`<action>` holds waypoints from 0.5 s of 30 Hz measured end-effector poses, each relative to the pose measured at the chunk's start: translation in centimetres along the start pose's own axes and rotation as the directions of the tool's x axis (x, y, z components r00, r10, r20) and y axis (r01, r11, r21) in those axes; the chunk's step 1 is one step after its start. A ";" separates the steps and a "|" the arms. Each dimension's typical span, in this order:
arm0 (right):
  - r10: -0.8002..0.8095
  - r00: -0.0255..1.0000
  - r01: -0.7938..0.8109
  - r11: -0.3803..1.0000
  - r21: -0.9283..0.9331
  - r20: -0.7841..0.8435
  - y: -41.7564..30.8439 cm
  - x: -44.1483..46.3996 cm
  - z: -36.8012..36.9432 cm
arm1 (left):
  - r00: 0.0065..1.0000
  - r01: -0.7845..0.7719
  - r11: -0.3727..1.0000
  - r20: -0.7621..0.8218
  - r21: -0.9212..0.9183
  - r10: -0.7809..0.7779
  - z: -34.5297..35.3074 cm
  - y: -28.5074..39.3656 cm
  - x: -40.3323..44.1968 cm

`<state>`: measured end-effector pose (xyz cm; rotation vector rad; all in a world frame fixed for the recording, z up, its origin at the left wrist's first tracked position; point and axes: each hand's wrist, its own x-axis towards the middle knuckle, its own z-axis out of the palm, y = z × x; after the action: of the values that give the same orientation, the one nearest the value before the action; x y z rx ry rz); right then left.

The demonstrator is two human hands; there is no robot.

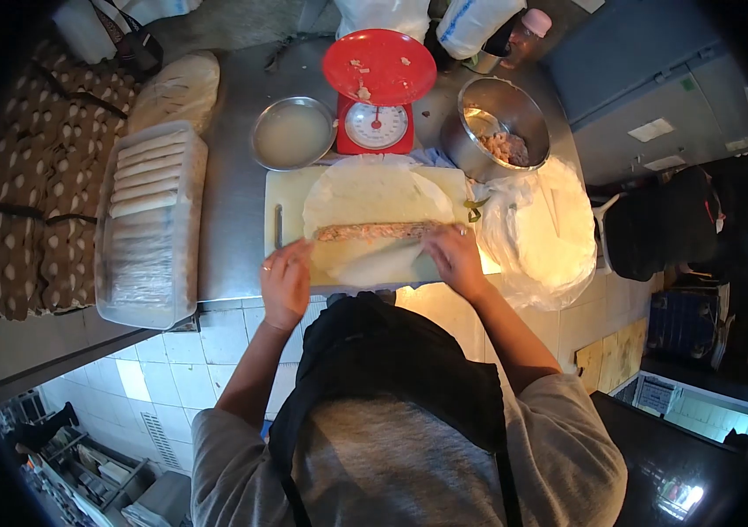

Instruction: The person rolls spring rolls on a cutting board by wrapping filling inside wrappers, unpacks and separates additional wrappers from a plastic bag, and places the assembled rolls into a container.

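A round, thin pale wrapper (374, 191) lies on a cutting board (283, 189), with a long strip of pinkish minced filling (374, 230) across it. The near part of the wrapper looks partly folded, below the strip. My left hand (286, 279) is at the strip's left end, its fingers loosely bent and apart, and nothing shows in them. At the right end, my right hand (456, 255) has its fingers closed at the wrapper's edge beside the filling; the exact contact is hidden.
Behind the board stand a red kitchen scale (377, 123), a metal bowl of pale liquid (293, 132) and a steel pot of filling (495, 127). Stacked wrappers (550, 228) lie in plastic at right. At left are a plastic tub of rolls (150, 220) and egg trays (36, 193).
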<state>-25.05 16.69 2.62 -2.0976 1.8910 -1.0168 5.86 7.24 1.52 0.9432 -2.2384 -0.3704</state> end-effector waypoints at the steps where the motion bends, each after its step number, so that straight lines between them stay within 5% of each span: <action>1: 0.042 0.998 -0.040 0.998 0.042 -0.052 0.4 1.3 0.2 | 0.997 -0.071 0.997 -0.023 -0.012 0.071 0.3 0.6 -0.4; 4: 0.134 0.988 -0.131 0.990 0.055 -0.074 2.0 4.7 1.2 | 0.958 -0.286 0.957 -0.001 -0.052 0.286 2.0 2.2 -1.0; 7: 0.243 0.970 -0.241 0.962 0.131 0.006 3.5 5.7 2.4 | 0.897 -0.345 0.923 0.230 -0.173 0.378 3.5 3.5 0.9; 15: 0.297 0.955 -0.298 0.955 -0.004 -0.019 4.7 5.5 2.6 | 0.942 -0.219 0.976 0.257 -0.012 0.215 7.7 1.7 4.8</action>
<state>-27.56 9.84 0.28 -1.7373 2.1373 -0.9621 -2.70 4.97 -1.03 0.6765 -2.5556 -0.3924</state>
